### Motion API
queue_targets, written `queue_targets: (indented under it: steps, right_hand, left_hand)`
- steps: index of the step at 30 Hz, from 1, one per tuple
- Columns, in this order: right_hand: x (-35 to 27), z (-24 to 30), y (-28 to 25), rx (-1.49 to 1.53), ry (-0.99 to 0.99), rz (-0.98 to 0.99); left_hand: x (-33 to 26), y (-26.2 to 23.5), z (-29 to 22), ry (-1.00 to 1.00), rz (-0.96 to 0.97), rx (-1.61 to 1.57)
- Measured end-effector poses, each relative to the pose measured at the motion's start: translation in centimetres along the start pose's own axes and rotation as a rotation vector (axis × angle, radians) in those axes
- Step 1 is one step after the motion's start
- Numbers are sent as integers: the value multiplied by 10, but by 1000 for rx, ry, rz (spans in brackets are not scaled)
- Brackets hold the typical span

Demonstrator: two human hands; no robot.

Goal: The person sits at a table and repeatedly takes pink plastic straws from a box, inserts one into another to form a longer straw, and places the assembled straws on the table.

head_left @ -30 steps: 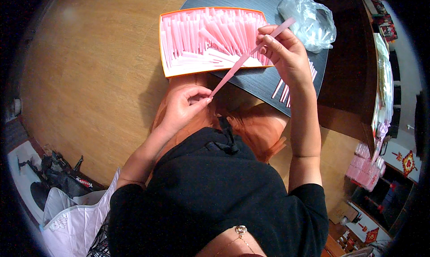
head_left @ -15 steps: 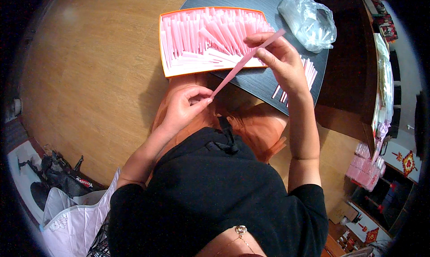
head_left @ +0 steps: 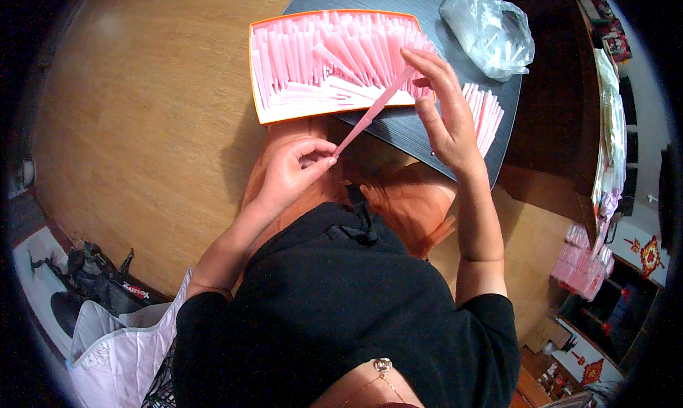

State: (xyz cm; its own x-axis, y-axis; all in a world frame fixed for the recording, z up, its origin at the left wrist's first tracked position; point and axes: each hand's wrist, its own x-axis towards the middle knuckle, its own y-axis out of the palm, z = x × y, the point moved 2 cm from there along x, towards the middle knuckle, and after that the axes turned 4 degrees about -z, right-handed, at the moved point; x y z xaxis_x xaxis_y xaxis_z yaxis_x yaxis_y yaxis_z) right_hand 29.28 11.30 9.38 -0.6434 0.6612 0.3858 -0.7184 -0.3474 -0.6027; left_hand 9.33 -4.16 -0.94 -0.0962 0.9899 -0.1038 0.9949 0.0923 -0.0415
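A slim pink strip (head_left: 369,116) is showing a smooth, matte face, tapering toward its lower end and bearing a small step in its outline about midway. It is slanting in the air, its lower end lying over the person's lap short of the bench (head_left: 413,139), its upper end appearing in front of the right part of an orange-rimmed tray (head_left: 279,112).

The left hand (head_left: 290,170) is pinching the strip's lower end, thumb and forefinger pressing together on it. The right hand (head_left: 451,130) is spreading its fingers (head_left: 435,66), the thumb standing well apart; the fingertips are hovering at the strip's upper end, and whether they are touching it cannot be told.

The left forearm is slanting up and inward; the right forearm is rising almost straight, its hand leaning left above the bench's near edge.

The tray is jutting past the bench's left edge, holding dense rows of pink pieces (head_left: 299,56). Slender pink sticks (head_left: 486,115) are lying toward the near right corner, and a clear plastic bag (head_left: 487,34) is resting by the right edge, farther back.
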Motion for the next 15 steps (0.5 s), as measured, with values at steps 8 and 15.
queue_targets:
  steps: [8,15]
  right_hand:
    - [-7,-8,-9,-24,17,56]
    - [-1,-81,-50,-337,153,-401]
  left_hand:
    - [0,1,-6,10,40,91]
    - [-2,3,-7,49,31,123]
